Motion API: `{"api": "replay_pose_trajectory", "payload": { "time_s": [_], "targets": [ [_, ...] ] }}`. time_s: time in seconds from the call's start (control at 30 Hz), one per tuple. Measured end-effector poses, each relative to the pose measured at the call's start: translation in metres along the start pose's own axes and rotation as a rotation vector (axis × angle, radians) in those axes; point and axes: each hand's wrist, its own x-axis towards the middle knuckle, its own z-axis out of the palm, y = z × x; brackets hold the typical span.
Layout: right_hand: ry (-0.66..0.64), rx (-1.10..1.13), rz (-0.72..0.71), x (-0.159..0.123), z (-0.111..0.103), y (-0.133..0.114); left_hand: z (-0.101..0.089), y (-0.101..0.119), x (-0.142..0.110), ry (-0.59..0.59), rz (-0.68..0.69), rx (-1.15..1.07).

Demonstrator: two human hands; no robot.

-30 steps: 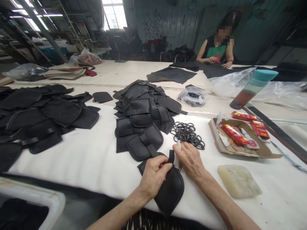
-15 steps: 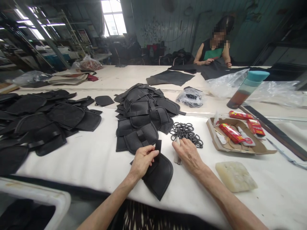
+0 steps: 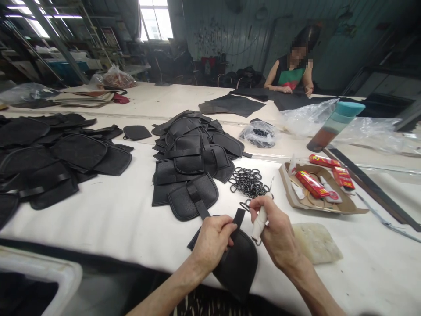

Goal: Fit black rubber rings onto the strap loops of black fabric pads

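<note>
My left hand [image 3: 213, 239] is closed on the narrow strap of a black leather piece [image 3: 238, 263], pinching it between thumb and fingers. The strap's free end stands up past the fingertips, and the piece's rounded end hangs over the table's front edge. My right hand [image 3: 278, 232] is wrapped round an awl-like tool with a white-wrapped handle [image 3: 259, 224]; its thin metal tip points up and away. Between that hand's thumb and finger is a black ring [image 3: 244, 205]. A loose heap of black rings [image 3: 249, 181] lies just beyond.
Stacked black pieces [image 3: 190, 149] lie beyond my left hand, another pile [image 3: 75, 151] far left. On the right are a cardboard tray [image 3: 289, 199] with red boxes, a yellowish block [image 3: 317, 243] and a leaning bottle [image 3: 335, 125]. A co-worker [image 3: 291, 77] sits across the table.
My right hand has drawn back from the ring heap with a ring pinched in it, the tool's tip now pointing up. My left hand and the leather piece have moved right and nearer me.
</note>
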Motion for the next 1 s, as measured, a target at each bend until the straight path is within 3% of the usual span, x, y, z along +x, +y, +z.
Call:
{"api": "replay_pose_trajectory", "payload": {
  "time_s": [0.3,0.63,0.77,1.0],
  "targets": [
    [-0.051,-0.182,-0.315,-0.004,0.009,0.001,-0.001,-0.010,-0.001,0.016,0.110,0.053],
    [-0.070,-0.222,-0.479,-0.004,0.002,0.000,-0.005,-0.009,-0.001,-0.010,0.116,0.026],
    [-0.079,-0.202,-0.475,-0.005,0.000,0.003,-0.007,-0.009,-0.002,-0.028,0.104,-0.015],
    [-0.010,-0.418,-0.661,-0.010,0.002,-0.014,-0.005,-0.013,-0.005,0.010,0.136,-0.102]
  ]
}}
